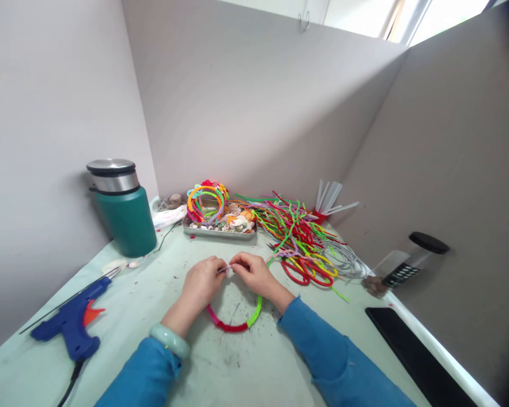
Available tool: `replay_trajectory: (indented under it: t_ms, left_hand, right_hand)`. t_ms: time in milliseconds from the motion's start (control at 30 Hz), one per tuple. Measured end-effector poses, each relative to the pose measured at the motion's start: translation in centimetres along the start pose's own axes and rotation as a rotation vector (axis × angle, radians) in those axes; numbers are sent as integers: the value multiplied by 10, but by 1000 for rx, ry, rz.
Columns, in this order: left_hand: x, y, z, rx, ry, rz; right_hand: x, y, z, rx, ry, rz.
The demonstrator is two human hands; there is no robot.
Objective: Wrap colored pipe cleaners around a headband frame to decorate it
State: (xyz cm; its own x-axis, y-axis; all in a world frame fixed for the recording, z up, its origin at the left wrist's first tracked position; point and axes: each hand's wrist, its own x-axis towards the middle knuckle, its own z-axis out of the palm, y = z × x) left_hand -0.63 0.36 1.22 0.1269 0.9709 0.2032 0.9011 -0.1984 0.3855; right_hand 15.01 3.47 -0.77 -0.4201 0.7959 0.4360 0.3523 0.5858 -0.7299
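Observation:
A hoop wrapped in fuzzy pipe cleaner, in pink, red and lime green stretches, hangs below both hands just over the table. My left hand is closed in a pinch on the hoop's far left part. My right hand is also closed, its fingertips pinching a pale pipe cleaner at the hoop's far side, almost touching the left fingertips. The fingers hide most of that pale piece and the upper part of the hoop.
A metal tray holds buttons and finished colourful hoops. Right of it lie a pipe cleaner heap and red-handled scissors. At left stand a green bottle and a blue glue gun. A clear jar stands right.

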Motion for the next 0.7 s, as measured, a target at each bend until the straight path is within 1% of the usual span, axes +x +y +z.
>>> replay_trajectory:
  t_ms: [133,267,567,700]
  left_hand:
    - [0,1,-1,-5,0,2]
    - [-2,3,-2,-2,23,4]
    - [-1,2,1,-55,67,26]
    - [-1,1,3,-111,67,23]
  right_hand:
    - [1,1,0,-4,11,2]
    - [1,2,0,-15,16,0]
    - [1,4,2,-11,33,9]
    - [1,4,2,-12,34,13]
